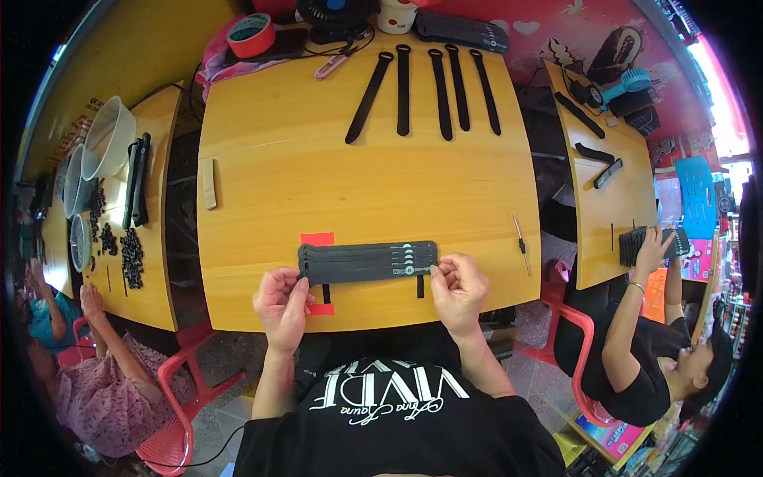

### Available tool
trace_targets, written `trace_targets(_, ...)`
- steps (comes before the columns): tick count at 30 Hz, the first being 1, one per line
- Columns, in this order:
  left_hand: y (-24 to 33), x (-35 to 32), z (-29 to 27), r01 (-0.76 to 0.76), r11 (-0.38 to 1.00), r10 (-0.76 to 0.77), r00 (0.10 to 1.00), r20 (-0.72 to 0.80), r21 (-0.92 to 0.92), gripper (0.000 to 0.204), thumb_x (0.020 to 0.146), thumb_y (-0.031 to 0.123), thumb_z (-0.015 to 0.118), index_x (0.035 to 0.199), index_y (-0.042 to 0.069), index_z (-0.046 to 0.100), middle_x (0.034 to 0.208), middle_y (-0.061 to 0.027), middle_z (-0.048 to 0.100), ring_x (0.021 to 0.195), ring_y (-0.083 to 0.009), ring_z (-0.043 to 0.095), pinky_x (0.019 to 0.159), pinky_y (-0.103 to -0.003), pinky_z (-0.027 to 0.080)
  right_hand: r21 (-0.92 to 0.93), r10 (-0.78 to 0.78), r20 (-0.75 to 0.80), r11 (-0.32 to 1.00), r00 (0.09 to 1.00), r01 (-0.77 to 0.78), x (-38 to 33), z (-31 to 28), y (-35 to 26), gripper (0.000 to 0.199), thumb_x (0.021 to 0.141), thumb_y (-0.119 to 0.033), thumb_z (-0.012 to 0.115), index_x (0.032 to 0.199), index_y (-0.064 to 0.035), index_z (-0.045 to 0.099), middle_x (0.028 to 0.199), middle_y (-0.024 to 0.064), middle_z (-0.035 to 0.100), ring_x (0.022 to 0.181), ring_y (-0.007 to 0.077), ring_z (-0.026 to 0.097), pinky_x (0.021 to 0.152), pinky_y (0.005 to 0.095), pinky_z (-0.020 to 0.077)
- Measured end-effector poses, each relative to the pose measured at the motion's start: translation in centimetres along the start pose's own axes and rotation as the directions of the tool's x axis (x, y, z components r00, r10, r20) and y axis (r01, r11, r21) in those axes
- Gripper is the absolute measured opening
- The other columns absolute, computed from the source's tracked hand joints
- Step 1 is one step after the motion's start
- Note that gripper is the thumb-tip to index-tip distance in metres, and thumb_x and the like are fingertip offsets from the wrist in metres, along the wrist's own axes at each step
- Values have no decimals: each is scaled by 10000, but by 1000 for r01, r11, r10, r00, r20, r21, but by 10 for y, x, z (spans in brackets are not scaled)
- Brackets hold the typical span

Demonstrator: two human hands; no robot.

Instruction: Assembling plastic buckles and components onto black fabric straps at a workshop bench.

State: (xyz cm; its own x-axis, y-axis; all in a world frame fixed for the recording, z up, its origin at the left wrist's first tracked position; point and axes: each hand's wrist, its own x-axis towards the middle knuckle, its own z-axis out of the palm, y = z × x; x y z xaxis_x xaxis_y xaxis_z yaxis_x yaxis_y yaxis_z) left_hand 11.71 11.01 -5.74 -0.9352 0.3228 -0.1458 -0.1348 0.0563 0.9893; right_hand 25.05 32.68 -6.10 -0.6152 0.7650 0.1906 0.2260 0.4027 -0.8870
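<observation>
- The left hand pinches the left end of the black strap stack between thumb and fingertips
- The right hand is drawn in, its thumb and forefinger appearing to pinch the stack's right end
- The stack lies crosswise on the table, near the edge closest to the person, between the hands; holding both ends probably keeps the layers level and their pale printed ends lined up
- Two short black strips, the left strip and the right strip, show from under the stack; the upper red patch and lower red patch near its left end look like position marks
- A thin pointed tool lies to the right, perhaps set there to be within reach
- Five loose black straps lie fanned toward the far side, apart from one another, likely so each picks up singly
- On the left-hand table, a large white tub shows mostly bare inner wall; a small clear dish sits nearer, its contents too indistinct to tell
- Small black pieces lie heaped outside these containers
- At the right-hand table, a co-worker's hand holds another dark stack
</observation>
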Motion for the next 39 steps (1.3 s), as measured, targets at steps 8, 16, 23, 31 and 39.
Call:
trace_targets(8, 0, 1, 0, -3, 1000, 3, 1000, -15, -4, 131, 873, -80, 609, 983, -19, 572, 791, -37, 614, 608, -72, 599, 521, -202, 488, -20, -3, 5, 1000, 1000, 3, 1, 1, 0, 187, 749, 95, 685, 885, -7, 609, 682, 40, 586, 529, 74, 521, 489, 225, 427)
trace_targets(16, 2, -3, 6, -39, 999, 41, 997, -60, 24, 105, 852, -79, 644, 921, -22, 589, 749, -33, 631, 588, -52, 592, 509, -194, 468, 44, 26, 20, 999, 999, -27, -1, -1, 4, 193, 752, 114, 673, 886, -3, 600, 670, 12, 562, 535, 45, 472, 482, 209, 391)
trace_targets(23, -2, -1, 9, -200, 949, 230, 968, -101, 243, 101, 811, -80, 682, 863, -30, 611, 738, -39, 623, 584, -47, 570, 511, -194, 451, 20, 18, 23, 1000, 1000, -18, -1, 0, 8, 199, 755, 129, 661, 895, 4, 595, 686, 6, 556, 545, 34, 474, 486, 193, 385)
trace_targets(31, -2, -1, 10, -240, 920, 284, 953, -105, 309, 99, 795, -83, 689, 839, -20, 627, 727, -42, 600, 576, -66, 562, 506, -208, 444, 20, 12, 5, 1000, 1000, -12, 0, 2, 7, 195, 742, 121, 667, 881, -1, 605, 684, 20, 571, 537, 52, 488, 484, 212, 400)
trace_targets(39, 0, -1, 12, -264, 888, 322, 941, -100, 377, 115, 780, -90, 695, 826, -15, 622, 749, -52, 580, 542, -76, 543, 488, -215, 433, 30, 44, 3, 999, 999, -44, -2, 2, 8, 185, 746, 114, 671, 871, -2, 603, 652, 18, 566, 525, 50, 486, 474, 214, 394)
